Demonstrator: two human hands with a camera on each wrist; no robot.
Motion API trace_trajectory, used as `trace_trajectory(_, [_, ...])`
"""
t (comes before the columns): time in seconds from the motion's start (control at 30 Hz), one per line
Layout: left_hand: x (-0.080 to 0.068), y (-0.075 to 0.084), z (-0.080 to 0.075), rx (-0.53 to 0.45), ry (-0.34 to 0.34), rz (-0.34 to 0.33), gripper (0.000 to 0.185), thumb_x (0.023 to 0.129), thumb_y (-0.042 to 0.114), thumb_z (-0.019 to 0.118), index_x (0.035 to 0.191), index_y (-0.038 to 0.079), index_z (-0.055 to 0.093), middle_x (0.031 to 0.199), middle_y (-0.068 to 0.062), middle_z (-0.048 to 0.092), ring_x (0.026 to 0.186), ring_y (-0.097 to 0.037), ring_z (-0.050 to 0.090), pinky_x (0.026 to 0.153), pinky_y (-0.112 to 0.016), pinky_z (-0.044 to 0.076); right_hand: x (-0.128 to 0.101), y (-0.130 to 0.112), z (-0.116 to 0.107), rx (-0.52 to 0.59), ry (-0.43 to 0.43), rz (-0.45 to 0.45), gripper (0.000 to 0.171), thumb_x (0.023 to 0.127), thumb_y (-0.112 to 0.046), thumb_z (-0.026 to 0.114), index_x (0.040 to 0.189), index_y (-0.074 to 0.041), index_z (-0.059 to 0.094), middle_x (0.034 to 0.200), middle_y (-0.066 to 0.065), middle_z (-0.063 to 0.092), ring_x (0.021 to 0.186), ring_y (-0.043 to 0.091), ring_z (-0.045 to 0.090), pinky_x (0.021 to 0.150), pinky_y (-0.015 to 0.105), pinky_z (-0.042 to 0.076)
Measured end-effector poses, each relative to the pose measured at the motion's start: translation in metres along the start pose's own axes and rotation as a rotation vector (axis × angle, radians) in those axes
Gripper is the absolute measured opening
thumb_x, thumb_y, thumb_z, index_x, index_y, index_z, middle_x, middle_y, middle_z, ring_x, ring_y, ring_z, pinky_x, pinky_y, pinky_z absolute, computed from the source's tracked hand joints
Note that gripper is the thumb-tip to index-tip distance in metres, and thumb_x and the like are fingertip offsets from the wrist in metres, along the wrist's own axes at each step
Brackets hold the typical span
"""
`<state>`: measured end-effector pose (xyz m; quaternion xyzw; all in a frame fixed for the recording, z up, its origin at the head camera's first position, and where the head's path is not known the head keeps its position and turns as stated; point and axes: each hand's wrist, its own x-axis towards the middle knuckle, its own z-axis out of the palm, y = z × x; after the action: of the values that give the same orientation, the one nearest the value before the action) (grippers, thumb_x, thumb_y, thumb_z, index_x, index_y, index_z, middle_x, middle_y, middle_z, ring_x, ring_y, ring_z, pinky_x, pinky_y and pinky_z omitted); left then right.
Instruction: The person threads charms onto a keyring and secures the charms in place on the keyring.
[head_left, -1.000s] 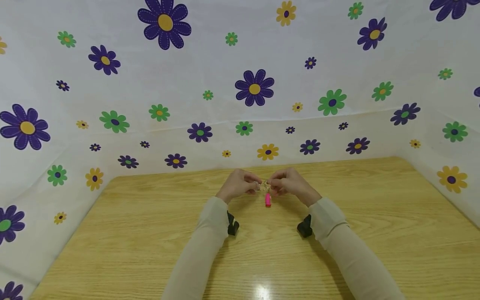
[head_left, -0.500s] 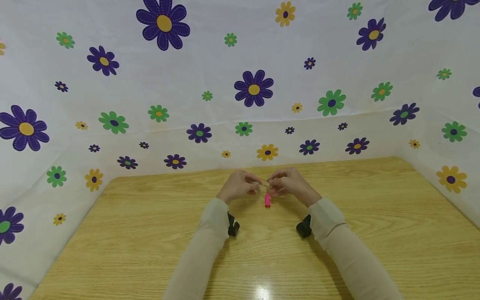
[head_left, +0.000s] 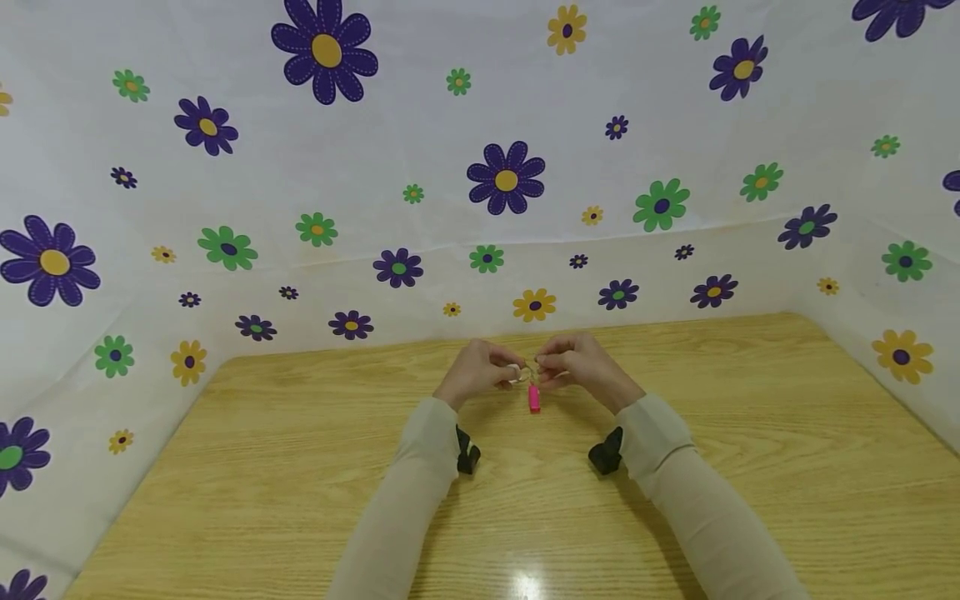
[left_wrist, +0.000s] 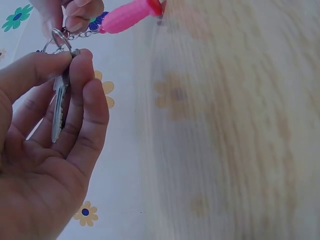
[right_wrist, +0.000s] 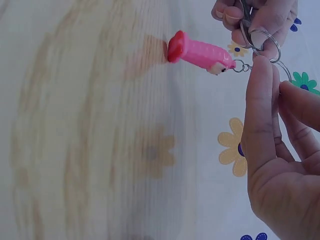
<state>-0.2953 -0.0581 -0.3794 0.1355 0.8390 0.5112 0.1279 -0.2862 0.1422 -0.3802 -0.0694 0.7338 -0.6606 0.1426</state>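
Note:
In the head view my left hand (head_left: 480, 367) and right hand (head_left: 579, 367) face each other above the far half of the wooden table. The left thumb and forefinger pinch a metal key ring (right_wrist: 272, 46), and a silver key (left_wrist: 58, 107) hangs down along the left palm. My right thumb and fingers pinch a second metal ring (right_wrist: 286, 71), linked to the first. From a short chain (right_wrist: 243, 66) between the hands dangles a pink keychain charm (right_wrist: 202, 52) with a bulging eye and a red end. Something whitish (head_left: 513, 373) shows at the left fingertips.
The wood-grain table (head_left: 300, 500) spreads under both arms. Around it hangs a white cloth (head_left: 420, 150) printed with purple, green and yellow flowers. Black wrist mounts (head_left: 467, 452) sit below both cuffs.
Both hands stay in nearly the same place while the fingers shift slightly on the rings. The pink charm has turned a little, and the whitish piece at the left fingertips shows more.

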Motion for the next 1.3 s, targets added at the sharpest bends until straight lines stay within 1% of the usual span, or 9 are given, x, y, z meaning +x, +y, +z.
trace_trajectory(0.27, [-0.001, 0.001, 0.003, -0.023, -0.016, 0.019, 0.017, 0.095, 0.001, 0.069, 0.109, -0.006, 0.075, 0.095, -0.015, 0.076, 0.072, -0.019, 0.072, 0.077, -0.037, 0.061, -0.001, 0.002, 0.001, 0.060, -0.020, -0.026, 0.013, 0.102, 0.001, 0.055, 0.106, 0.010, 0.064, 0.086, 0.006, 0.067, 0.077, 0.014, 0.066, 0.079, 0.033, 0.060])
trace_trajectory(0.4, [-0.002, 0.000, 0.000, -0.033, 0.000, 0.015, 0.018, 0.096, 0.003, 0.069, 0.111, -0.003, 0.075, 0.097, -0.013, 0.076, 0.077, -0.021, 0.073, 0.081, -0.038, 0.060, 0.000, 0.003, -0.004, 0.026, -0.046, -0.038, 0.014, 0.103, -0.001, 0.054, 0.106, 0.009, 0.063, 0.099, 0.009, 0.067, 0.091, 0.019, 0.064, 0.097, 0.046, 0.053])
trace_trajectory(0.53, [-0.003, -0.001, -0.006, -0.072, 0.016, 0.040, 0.020, 0.097, 0.006, 0.069, 0.114, -0.004, 0.074, 0.097, -0.015, 0.075, 0.077, -0.017, 0.071, 0.084, -0.039, 0.059, -0.001, 0.004, -0.010, 0.004, -0.132, -0.037, 0.014, 0.106, -0.004, 0.047, 0.104, 0.003, 0.059, 0.111, 0.013, 0.069, 0.109, 0.028, 0.063, 0.105, 0.056, 0.045])
trace_trajectory(0.67, [-0.003, -0.001, -0.009, -0.104, 0.014, 0.075, 0.023, 0.098, 0.005, 0.067, 0.117, -0.007, 0.072, 0.096, -0.016, 0.075, 0.073, -0.012, 0.068, 0.083, -0.038, 0.059, -0.001, 0.004, -0.011, -0.035, -0.175, 0.001, 0.017, 0.109, -0.008, 0.041, 0.105, 0.003, 0.054, 0.102, 0.011, 0.072, 0.101, 0.028, 0.067, 0.099, 0.053, 0.051])
trace_trajectory(0.77, [-0.004, -0.001, -0.010, -0.126, 0.014, 0.092, 0.023, 0.098, 0.004, 0.067, 0.118, -0.008, 0.071, 0.096, -0.015, 0.075, 0.073, -0.012, 0.068, 0.082, -0.038, 0.060, -0.001, 0.004, -0.012, -0.064, -0.193, 0.035, 0.020, 0.109, -0.010, 0.040, 0.109, 0.007, 0.051, 0.093, 0.010, 0.071, 0.086, 0.024, 0.067, 0.085, 0.040, 0.056])
trace_trajectory(0.87, [-0.005, -0.001, -0.012, -0.142, 0.013, 0.097, 0.023, 0.098, 0.004, 0.066, 0.118, -0.007, 0.071, 0.095, -0.015, 0.075, 0.075, -0.016, 0.069, 0.083, -0.040, 0.059, -0.002, 0.003, -0.015, -0.087, -0.229, 0.045, 0.020, 0.109, -0.009, 0.042, 0.112, 0.009, 0.049, 0.091, 0.014, 0.067, 0.072, 0.020, 0.061, 0.062, 0.027, 0.051])
trace_trajectory(0.97, [-0.005, -0.002, -0.015, -0.139, 0.007, 0.083, 0.024, 0.098, 0.005, 0.067, 0.120, -0.005, 0.071, 0.095, -0.015, 0.075, 0.079, -0.023, 0.071, 0.084, -0.040, 0.059, -0.003, 0.003, -0.019, -0.106, -0.275, 0.033, 0.017, 0.107, -0.007, 0.046, 0.112, 0.009, 0.049, 0.092, 0.019, 0.064, 0.067, 0.016, 0.055, 0.053, 0.022, 0.043])
trace_trajectory(1.1, [-0.007, -0.005, -0.019, -0.125, -0.004, 0.058, 0.027, 0.098, 0.004, 0.067, 0.123, -0.007, 0.068, 0.098, -0.019, 0.074, 0.088, -0.033, 0.072, 0.085, -0.038, 0.059, -0.003, 0.003, -0.026, -0.101, -0.315, 0.027, 0.016, 0.103, -0.002, 0.051, 0.114, 0.010, 0.050, 0.097, 0.018, 0.065, 0.071, 0.015, 0.056, 0.059, 0.022, 0.048])
trace_trajectory(1.3, [-0.008, -0.010, -0.023, -0.147, -0.019, 0.030, 0.030, 0.099, -0.008, 0.059, 0.128, -0.012, 0.062, 0.100, -0.021, 0.072, 0.093, -0.032, 0.071, 0.089, -0.042, 0.058, -0.001, 0.006, -0.035, -0.081, -0.314, 0.021, 0.022, 0.098, 0.009, 0.053, 0.118, 0.019, 0.051, 0.107, 0.019, 0.066, 0.088, 0.019, 0.066, 0.077, 0.025, 0.057])
